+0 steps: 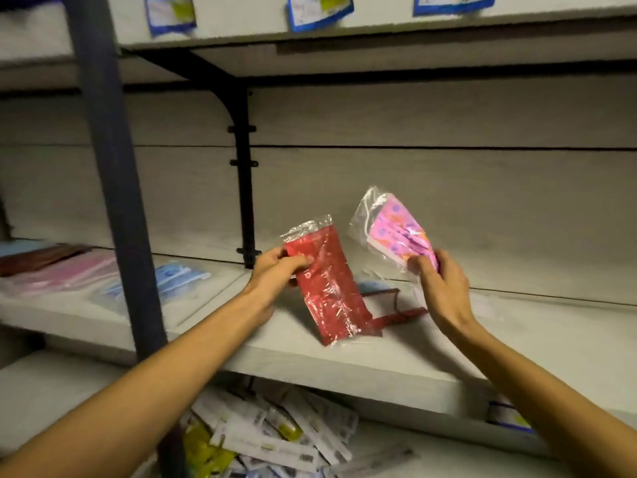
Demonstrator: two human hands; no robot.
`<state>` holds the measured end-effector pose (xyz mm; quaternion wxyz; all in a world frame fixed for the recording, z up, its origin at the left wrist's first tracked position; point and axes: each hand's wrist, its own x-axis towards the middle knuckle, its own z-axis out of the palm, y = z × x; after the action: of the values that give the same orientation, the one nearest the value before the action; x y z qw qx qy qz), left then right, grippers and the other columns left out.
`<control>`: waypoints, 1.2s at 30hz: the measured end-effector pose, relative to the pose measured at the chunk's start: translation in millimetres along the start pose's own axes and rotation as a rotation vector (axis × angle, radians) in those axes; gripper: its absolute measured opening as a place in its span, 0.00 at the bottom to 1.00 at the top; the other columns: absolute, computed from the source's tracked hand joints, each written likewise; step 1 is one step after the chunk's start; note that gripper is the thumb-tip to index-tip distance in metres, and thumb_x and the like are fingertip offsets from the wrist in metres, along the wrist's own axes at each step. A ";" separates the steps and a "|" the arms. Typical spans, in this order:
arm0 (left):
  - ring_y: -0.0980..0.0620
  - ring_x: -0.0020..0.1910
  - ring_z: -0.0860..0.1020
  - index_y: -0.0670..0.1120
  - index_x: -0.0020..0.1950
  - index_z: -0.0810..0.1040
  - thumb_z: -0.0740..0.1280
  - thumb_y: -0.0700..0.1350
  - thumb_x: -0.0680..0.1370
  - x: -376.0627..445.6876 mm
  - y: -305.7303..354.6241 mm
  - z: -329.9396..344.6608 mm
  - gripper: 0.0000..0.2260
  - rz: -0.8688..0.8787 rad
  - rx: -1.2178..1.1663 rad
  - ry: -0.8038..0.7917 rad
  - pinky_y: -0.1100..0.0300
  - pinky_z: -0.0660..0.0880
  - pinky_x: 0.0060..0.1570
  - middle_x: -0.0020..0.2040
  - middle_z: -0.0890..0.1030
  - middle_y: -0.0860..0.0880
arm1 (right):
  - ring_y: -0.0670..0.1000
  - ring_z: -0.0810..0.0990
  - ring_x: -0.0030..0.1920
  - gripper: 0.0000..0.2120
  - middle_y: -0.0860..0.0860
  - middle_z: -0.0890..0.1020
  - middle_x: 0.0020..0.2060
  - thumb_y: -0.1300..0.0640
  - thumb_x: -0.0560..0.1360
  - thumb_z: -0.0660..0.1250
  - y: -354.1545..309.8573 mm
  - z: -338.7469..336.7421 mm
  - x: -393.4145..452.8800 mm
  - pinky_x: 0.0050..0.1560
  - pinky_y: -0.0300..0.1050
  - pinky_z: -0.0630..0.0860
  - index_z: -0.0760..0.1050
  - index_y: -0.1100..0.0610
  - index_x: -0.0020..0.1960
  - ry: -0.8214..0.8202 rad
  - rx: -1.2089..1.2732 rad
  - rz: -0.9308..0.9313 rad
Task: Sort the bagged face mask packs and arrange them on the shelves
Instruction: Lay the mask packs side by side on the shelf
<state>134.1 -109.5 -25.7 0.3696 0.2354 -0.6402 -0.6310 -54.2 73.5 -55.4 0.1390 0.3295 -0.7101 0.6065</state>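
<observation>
Middle shelf (344, 360): two bagged packs held above it, left-hand pack (327, 288) at centre in left hand (275, 270), lower end over shelf front; right-hand pack (396, 232) at 2 o'clock of it in right hand (441, 288), apart; flat pack (386, 294) on shelf behind and between them; upright post (117, 201) at 9 o'clock; beyond post, flat packs (165, 281) on shelf; loose packets (275, 432) on lower shelf at 6 o'clock; labelled packs (320, 8) on top shelf at 12 o'clock.

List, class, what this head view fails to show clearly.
- Blue-edged labels on upper shelf: print blurred, tops cut off.
- Flat red item on the middle shelf: partly behind the red bagged mask pack.
- Piled white packets below: text too small.
</observation>
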 end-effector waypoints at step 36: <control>0.38 0.51 0.84 0.43 0.56 0.83 0.69 0.35 0.75 3.4 -19.0 -565.7 0.11 -0.188 -0.073 0.366 0.44 0.80 0.57 0.49 0.86 0.38 | 0.60 0.80 0.45 0.13 0.56 0.81 0.45 0.43 0.76 0.63 -282.2 534.1 -174.9 0.39 0.46 0.67 0.74 0.53 0.45 -0.323 -0.286 -0.261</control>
<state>564.6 -472.5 -83.1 0.4272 0.3913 -0.5144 -0.6322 363.7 -396.5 -63.2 0.1460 0.4881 -0.7530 0.4163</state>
